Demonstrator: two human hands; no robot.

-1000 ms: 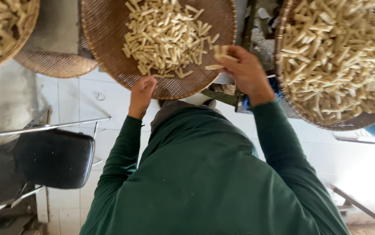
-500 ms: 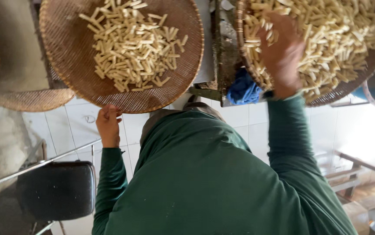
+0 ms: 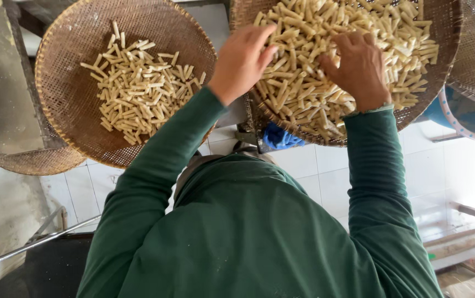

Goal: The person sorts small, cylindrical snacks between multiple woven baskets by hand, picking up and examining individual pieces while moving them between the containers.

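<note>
My green sleeves (image 3: 248, 237) fill the lower view, both arms reaching up to the right tray (image 3: 447, 49), a round woven one heaped with pale sticks (image 3: 326, 49). A second tray (image 3: 72, 99) sits to its left, holding a thinner scatter of sticks (image 3: 138, 88); neither hand is on it. More woven rims show at the far left and far right, above white tiles (image 3: 315, 171).

My left hand (image 3: 243, 60) rests at the heap's near-left edge, fingers curled down onto the sticks, partly closed; I cannot tell if it grips any. My right hand (image 3: 359, 66) lies on the heap's middle, fingers spread and bent into it. The sticks lie directly under both palms, long axes pointing every way, many slanting.
</note>
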